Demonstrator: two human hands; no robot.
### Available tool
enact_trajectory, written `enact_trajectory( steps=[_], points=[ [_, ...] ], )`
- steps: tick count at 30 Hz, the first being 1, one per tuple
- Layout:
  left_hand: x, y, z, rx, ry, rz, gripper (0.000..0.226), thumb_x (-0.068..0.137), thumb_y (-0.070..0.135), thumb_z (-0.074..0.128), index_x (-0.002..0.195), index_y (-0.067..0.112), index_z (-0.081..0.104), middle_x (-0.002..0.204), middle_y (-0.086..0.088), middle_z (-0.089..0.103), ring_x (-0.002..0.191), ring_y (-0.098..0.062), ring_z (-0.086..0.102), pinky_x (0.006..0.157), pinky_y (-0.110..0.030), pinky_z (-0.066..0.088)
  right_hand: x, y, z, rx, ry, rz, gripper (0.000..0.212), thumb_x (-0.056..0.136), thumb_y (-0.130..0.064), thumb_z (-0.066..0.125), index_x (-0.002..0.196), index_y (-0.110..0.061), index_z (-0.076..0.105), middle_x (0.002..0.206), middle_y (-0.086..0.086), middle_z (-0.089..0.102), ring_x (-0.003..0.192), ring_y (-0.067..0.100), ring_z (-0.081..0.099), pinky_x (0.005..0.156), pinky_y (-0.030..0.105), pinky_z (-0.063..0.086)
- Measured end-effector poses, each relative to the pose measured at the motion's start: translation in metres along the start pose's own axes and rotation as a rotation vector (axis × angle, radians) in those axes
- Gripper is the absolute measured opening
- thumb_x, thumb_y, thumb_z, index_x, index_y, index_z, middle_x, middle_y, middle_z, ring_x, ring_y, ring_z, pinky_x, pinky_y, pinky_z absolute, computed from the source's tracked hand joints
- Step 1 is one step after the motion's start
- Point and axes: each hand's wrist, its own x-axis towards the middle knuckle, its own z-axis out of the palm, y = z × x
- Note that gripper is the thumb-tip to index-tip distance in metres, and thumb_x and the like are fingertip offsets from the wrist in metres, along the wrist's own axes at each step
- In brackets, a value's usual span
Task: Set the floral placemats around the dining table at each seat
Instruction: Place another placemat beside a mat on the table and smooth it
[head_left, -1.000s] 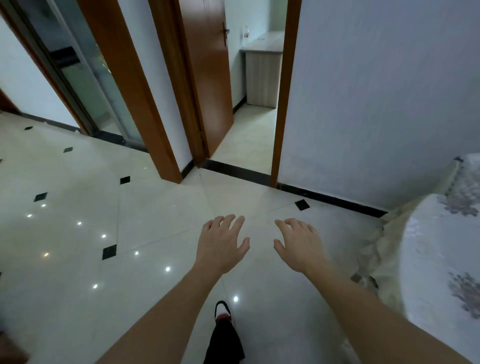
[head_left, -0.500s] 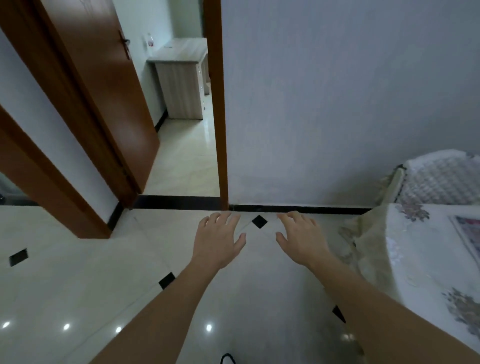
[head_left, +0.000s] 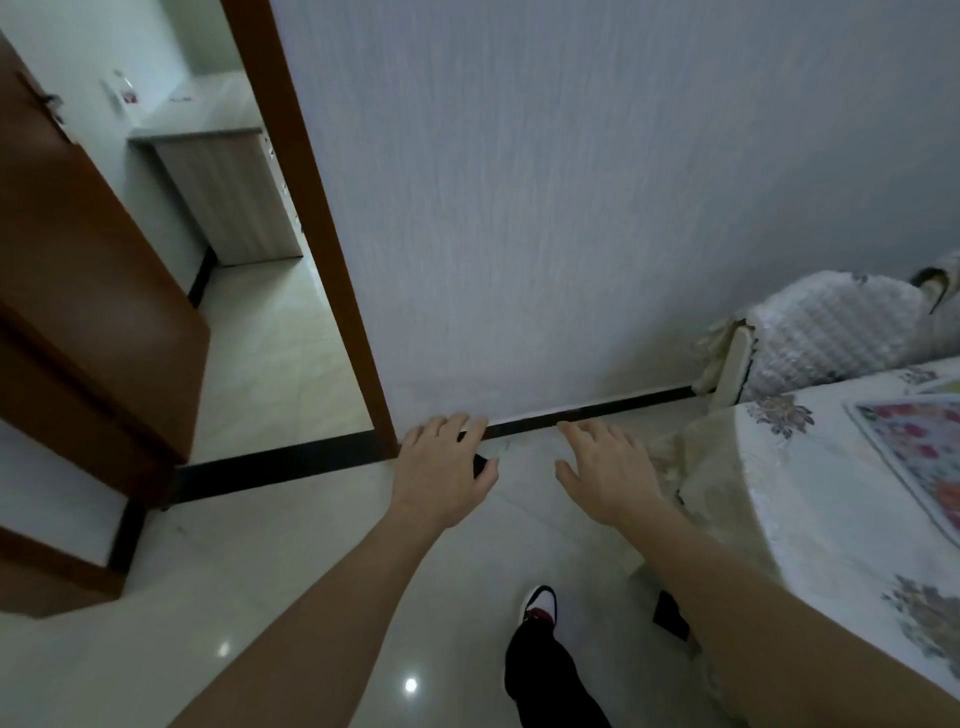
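A floral placemat (head_left: 914, 457) with a pale border lies flat on the dining table (head_left: 810, 519), which wears a cream embroidered cloth and fills the right edge of the view. Both of my arms reach forward over the tiled floor, palms down. My left hand (head_left: 441, 470) is open and holds nothing. My right hand (head_left: 608, 470) is also open and empty, just left of the table's draped corner and apart from it.
A chair (head_left: 826, 332) with a quilted white cover stands against the grey wall (head_left: 519, 208) beyond the table. An open brown door (head_left: 93, 291) and doorway lead left to a room with a wooden cabinet (head_left: 228, 192). My foot (head_left: 540, 608) steps on glossy tiles.
The view has swung right and closer to the wall. The table and its placemat have come further into view at the right. Both hands stay open and empty.
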Motion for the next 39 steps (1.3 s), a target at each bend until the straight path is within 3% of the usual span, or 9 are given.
enact_trajectory(
  steps=[9,15,27,39],
  points=[
    [0.185,0.015,0.042,0.036,0.008,0.144,0.055,0.086,0.055,0.045,0.131,0.024,0.054,0.126,-0.001,0.062,0.109,-0.024,0.058,0.089,-0.039,0.047,0.145,0.091,0.012,0.076,0.039,0.132,0.051,0.092,-0.046,0.043,0.139,-0.026,0.043,0.132,0.000,0.055,0.123,0.023,0.049,0.102,0.039,0.037],
    [0.310,0.064,0.061,0.011,0.013,0.249,0.054,0.083,0.053,0.047,0.125,0.022,0.060,0.120,-0.002,0.066,0.103,-0.024,0.062,0.083,-0.039,0.050,0.225,0.176,-0.009,0.109,0.095,0.227,0.051,0.093,-0.046,0.041,0.140,-0.025,0.042,0.131,0.001,0.054,0.121,0.025,0.050,0.103,0.042,0.038],
    [0.464,0.180,0.094,-0.066,-0.028,0.529,0.055,0.084,0.053,0.046,0.127,0.021,0.059,0.122,-0.003,0.065,0.106,-0.024,0.061,0.085,-0.039,0.049,0.267,0.315,-0.022,0.093,0.121,0.502,0.041,0.090,-0.043,0.043,0.126,-0.026,0.051,0.129,0.000,0.054,0.115,0.024,0.051,0.097,0.040,0.040],
    [0.653,0.276,0.147,-0.132,-0.089,0.774,0.056,0.086,0.057,0.037,0.126,0.023,0.057,0.126,0.002,0.061,0.109,-0.021,0.057,0.086,-0.038,0.046,0.378,0.432,-0.036,0.079,0.150,0.748,0.044,0.093,-0.043,0.044,0.134,-0.027,0.044,0.136,-0.001,0.051,0.124,0.021,0.047,0.104,0.039,0.037]
  ],
)
